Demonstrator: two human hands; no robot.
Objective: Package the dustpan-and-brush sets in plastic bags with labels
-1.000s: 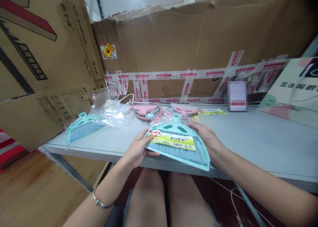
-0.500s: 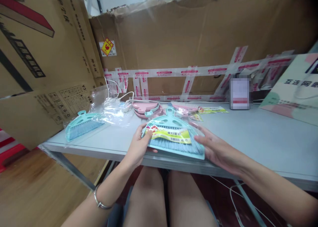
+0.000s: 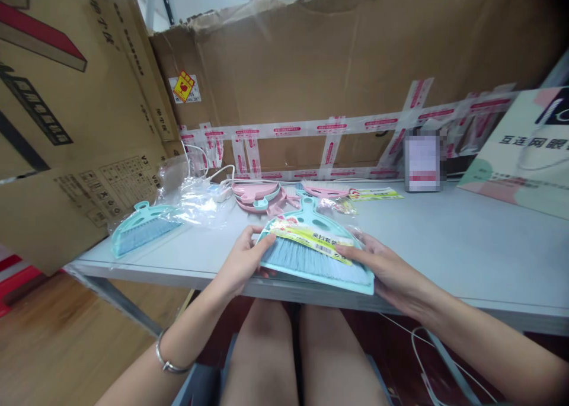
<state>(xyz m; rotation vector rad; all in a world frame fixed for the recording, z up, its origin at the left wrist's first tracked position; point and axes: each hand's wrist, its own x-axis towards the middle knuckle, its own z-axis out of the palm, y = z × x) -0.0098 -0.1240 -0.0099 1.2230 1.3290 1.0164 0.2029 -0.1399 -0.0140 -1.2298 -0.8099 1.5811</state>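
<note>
A teal mini broom-and-dustpan set (image 3: 311,258) with a yellow-green paper label (image 3: 313,239) lies in a clear plastic bag at the near edge of the grey table (image 3: 444,240). My left hand (image 3: 242,264) grips its left corner, thumb on top. Along its right side rests my right hand (image 3: 386,269), fingertips pinching the end of the label and the bag.
Another teal broom set (image 3: 142,231) lies at the table's left. Clear plastic bags (image 3: 195,195), pink dustpan sets (image 3: 262,195), loose labels (image 3: 376,194) and a white cable sit behind. Cardboard walls stand left and behind, with a printed board (image 3: 520,151) at the right.
The teal set has tilted, its right end swung nearer the table edge. My right hand went from the set's far side to lying along its right side, fingers on the label.
</note>
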